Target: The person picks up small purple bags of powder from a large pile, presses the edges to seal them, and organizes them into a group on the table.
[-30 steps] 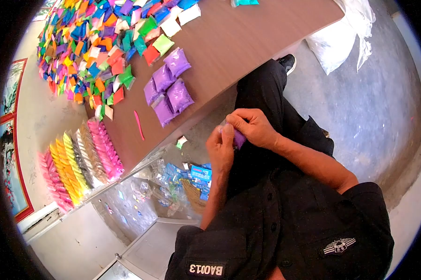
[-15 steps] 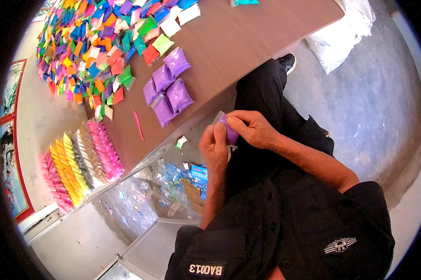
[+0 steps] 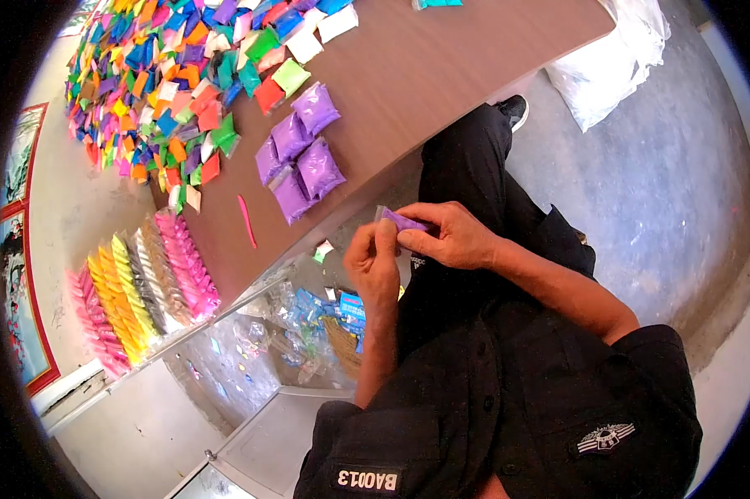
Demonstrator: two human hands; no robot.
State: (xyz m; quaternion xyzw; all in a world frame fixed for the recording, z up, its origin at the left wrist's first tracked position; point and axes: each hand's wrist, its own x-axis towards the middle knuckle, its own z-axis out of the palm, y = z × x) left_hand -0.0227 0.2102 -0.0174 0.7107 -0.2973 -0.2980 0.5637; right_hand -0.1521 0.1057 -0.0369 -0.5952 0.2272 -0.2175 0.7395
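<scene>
Above my lap, past the table's edge, both hands pinch a small clear bag of purple material (image 3: 404, 221). My left hand (image 3: 373, 259) holds its clear end between thumb and fingers. Around the purple part, my right hand (image 3: 454, 236) closes its thumb and fingers, hiding some of it. Several larger purple packets (image 3: 319, 169) lie grouped on the brown table (image 3: 408, 75). To their left is a thin pink tool (image 3: 247, 222), flat on the tabletop.
A big heap of small coloured packets (image 3: 175, 108) covers the table's far left. Rows of pink, yellow, white and brown packets (image 3: 142, 287) stand at the left edge. A white sack (image 3: 604, 71) sits on the floor, upper right. Litter (image 3: 308, 328) lies below the table.
The purple bag has tilted flatter, and less of it shows. My left hand has shifted slightly left and down; my right hand's fingers have closed further over the bag.
</scene>
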